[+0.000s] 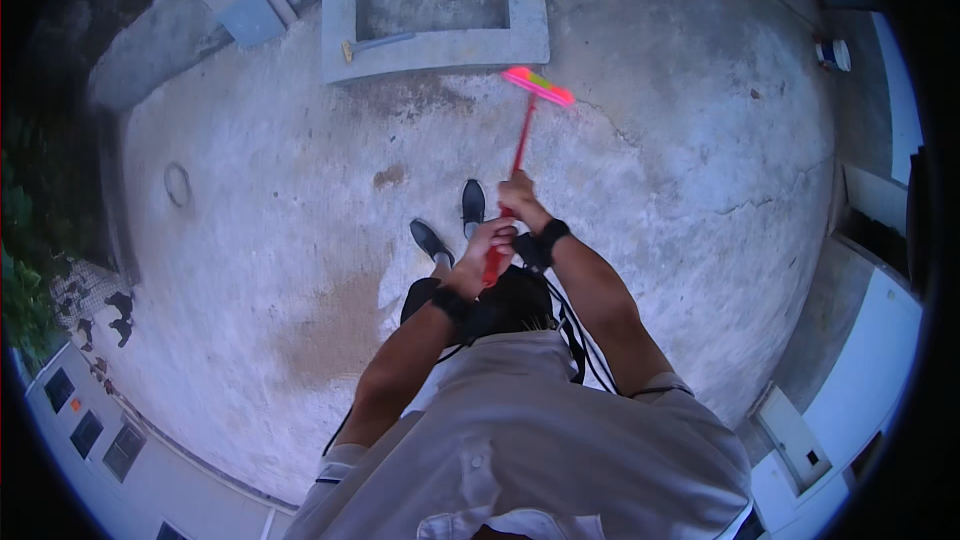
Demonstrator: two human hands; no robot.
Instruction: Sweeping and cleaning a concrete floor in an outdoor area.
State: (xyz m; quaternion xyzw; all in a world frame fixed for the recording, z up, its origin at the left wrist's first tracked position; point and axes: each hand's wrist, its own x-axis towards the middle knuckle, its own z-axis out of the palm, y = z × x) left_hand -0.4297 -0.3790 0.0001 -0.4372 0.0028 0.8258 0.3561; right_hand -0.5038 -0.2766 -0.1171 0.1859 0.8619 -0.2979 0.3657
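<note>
Tool [523, 137], red-shafted, lies from centre to upper centre, long axis rising slightly rightward, its pink head [538, 86] uppermost; left hand [489, 241] is closed round the lower shaft, right hand [520, 196] above it. Floor [680, 170] is stained, cracked concrete, with a drained basin [480, 48] upper centre and pale walls [850, 370] lower left and right.

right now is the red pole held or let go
Held: the left hand and right hand both grip the red pole, the right nearer its pink head.
</note>
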